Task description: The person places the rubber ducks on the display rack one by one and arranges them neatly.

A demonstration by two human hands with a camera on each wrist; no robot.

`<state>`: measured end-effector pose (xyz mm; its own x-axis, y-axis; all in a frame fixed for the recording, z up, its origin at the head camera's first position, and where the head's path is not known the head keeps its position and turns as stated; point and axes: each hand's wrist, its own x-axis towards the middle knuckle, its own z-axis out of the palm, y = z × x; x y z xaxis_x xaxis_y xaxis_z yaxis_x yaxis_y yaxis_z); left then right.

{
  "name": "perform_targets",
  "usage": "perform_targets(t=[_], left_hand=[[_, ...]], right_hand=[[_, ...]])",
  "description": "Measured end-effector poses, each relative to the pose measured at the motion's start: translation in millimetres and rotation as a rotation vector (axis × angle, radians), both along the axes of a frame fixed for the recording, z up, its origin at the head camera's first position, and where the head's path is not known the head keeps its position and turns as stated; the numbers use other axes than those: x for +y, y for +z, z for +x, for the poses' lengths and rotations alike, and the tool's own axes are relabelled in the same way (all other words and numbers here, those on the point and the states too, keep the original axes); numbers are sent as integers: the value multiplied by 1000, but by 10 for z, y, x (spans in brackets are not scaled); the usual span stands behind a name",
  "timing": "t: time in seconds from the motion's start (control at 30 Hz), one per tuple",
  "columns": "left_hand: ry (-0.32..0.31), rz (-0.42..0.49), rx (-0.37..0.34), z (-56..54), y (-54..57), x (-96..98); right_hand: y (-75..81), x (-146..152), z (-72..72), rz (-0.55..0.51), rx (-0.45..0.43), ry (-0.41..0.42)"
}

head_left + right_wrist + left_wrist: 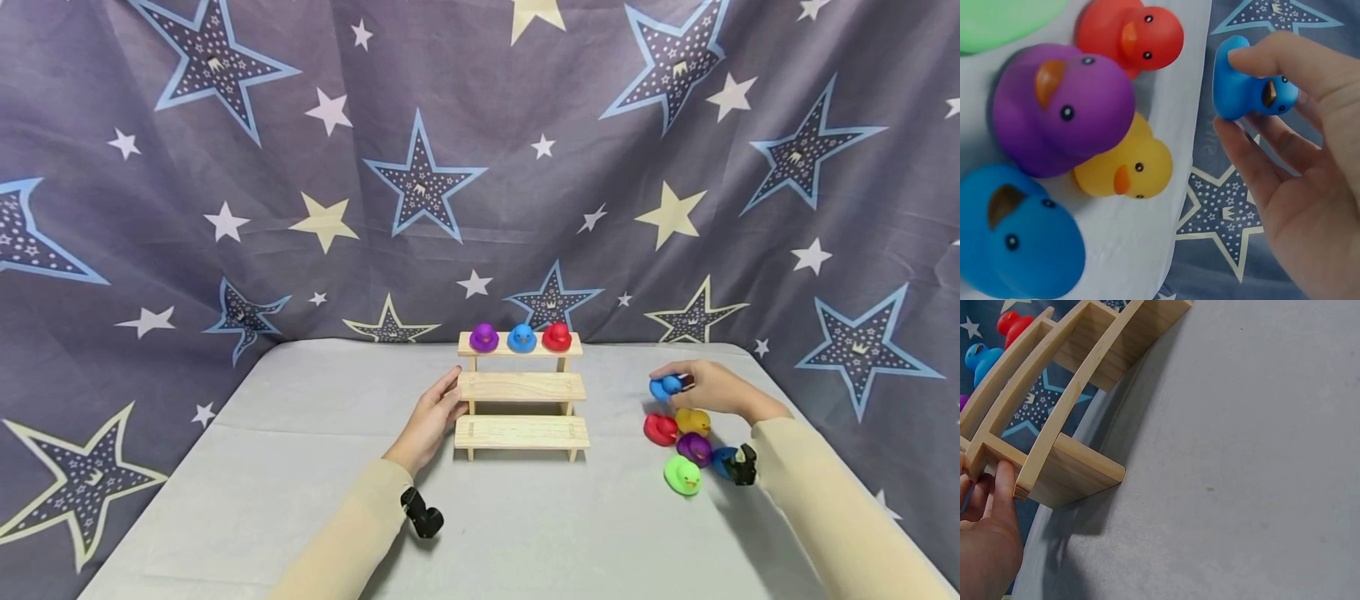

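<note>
A blue rubber duck [1230, 78] is pinched between the thumb and fingers of my right hand [712, 387], held above the loose ducks on the right. At the centre stands a three-step wooden stand [521, 386]; my left hand [430, 421] grips its left side around the middle step. In the left wrist view the thumb and fingers lie on either side of that wooden end. Along the top step sit a purple duck [483, 337], a second blue duck [522, 338] and a red duck [557, 337]. Both lower steps show bare wood.
Below my right hand cluster another red duck [661, 429], a yellow duck [692, 421], another purple duck [694, 449], a third blue duck [724, 462] and a green duck [683, 475]. A pale cloth covers the table [315, 467]. Behind hangs a star-patterned curtain [450, 275].
</note>
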<state>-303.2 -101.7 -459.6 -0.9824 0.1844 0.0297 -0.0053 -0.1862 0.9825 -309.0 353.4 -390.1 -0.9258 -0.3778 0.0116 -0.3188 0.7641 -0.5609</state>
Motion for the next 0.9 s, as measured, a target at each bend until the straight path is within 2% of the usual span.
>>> perform_targets(t=[0.47, 0.7, 0.9], left_hand=[[-7, 1, 8, 12, 8, -7], [-7, 1, 6, 11, 10, -1], [-3, 3, 11, 10, 10, -1]], right_hand=[[119, -255, 82, 25, 128, 68], [188, -446, 138, -17, 136, 88], [230, -647, 157, -44, 232, 136]])
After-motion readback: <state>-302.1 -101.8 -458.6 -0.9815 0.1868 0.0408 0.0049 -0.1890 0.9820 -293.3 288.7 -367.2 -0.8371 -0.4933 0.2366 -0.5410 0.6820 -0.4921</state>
